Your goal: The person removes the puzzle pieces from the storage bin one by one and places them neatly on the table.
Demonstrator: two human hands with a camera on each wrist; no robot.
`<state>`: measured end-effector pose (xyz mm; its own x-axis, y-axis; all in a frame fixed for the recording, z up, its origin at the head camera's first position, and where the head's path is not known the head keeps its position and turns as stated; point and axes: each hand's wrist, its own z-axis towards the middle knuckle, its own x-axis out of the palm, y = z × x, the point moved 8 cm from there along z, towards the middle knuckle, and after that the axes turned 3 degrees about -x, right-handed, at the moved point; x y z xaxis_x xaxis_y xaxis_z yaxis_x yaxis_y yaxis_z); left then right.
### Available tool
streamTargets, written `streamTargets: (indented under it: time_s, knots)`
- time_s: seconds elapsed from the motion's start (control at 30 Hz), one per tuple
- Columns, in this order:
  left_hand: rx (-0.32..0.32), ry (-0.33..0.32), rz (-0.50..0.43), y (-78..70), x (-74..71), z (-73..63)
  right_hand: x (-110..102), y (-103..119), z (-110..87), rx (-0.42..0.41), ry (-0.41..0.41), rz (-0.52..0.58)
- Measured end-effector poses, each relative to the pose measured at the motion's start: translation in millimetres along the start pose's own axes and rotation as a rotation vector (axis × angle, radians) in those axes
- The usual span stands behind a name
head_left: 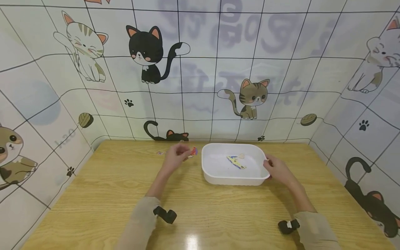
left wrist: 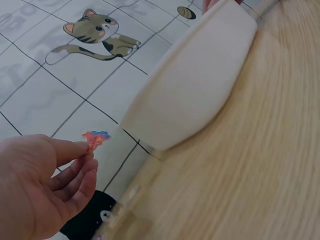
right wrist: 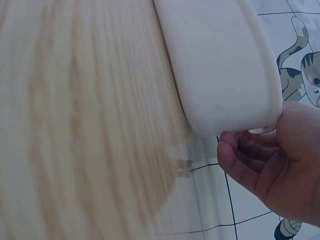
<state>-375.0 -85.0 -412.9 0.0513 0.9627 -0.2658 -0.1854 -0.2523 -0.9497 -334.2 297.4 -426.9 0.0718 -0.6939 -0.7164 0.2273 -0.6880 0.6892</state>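
Left hand (head_left: 175,158) pinches red-and-blue scrap (left wrist: 94,141) at 9 o'clock from white tub (head_left: 234,181). Right hand (head_left: 279,169) grips it at 3 o'clock; light pinch, steady tub probably serve best

the surface (head_left: 218,211) was yellowish wood with a streaky grain and a bright glare (head_left: 191,241) on it. a white tray (head_left: 234,181) stood toward its back, right of centre. well left of that, near the back edge, lay a small colourful scrap (head_left: 160,153).
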Motion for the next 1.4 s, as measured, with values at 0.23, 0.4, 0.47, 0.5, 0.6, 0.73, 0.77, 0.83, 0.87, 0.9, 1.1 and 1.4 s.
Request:
streamTargets:
  time_s: [0.23,0.4,0.47,0.5,0.6,0.73,0.77,0.83,0.87,0.9,1.1,1.4]
  knots:
    - [-0.073,0.025,0.090,22.7,1.9,-4.4,-2,-1,1.2,-0.002,-0.003,-0.008]
    - [-0.145,0.028,0.168,36.5,4.4,-6.4,-1,-2,1.5,-0.002,-0.007,-0.008]
    - [-0.157,0.025,0.194,39.3,4.9,-6.8,0,-1,1.4,-0.003,-0.005,-0.005]
    - [-0.154,0.024,0.205,39.8,5.1,-6.8,0,-1,1.3,-0.004,-0.005,-0.003]
    - [-0.124,0.019,0.248,38.1,5.5,-6.4,0,-1,1.2,0.000,-0.007,0.001]
    - [-0.106,0.008,0.290,36.9,4.9,-5.9,0,1,0.9,0.004,-0.007,0.002]
    - [-0.108,0.006,0.296,37.1,4.7,-5.9,0,1,0.8,0.008,-0.006,0.002]
    - [-0.109,0.000,0.303,36.9,4.1,-5.8,0,1,0.6,0.009,-0.006,0.007]
    - [-0.113,-0.002,0.302,36.6,4.0,-5.7,0,1,0.5,0.008,-0.003,0.008]
    - [-0.110,-0.005,0.301,35.6,3.9,-5.8,0,1,0.3,0.009,-0.003,0.009]
    - [-0.067,-0.040,0.281,23.2,2.8,-6.6,0,2,0.4,0.009,0.000,-0.002]
    - [0.058,-0.047,0.186,-16.2,14.7,-7.9,0,0,0.6,0.011,-0.005,-0.006]
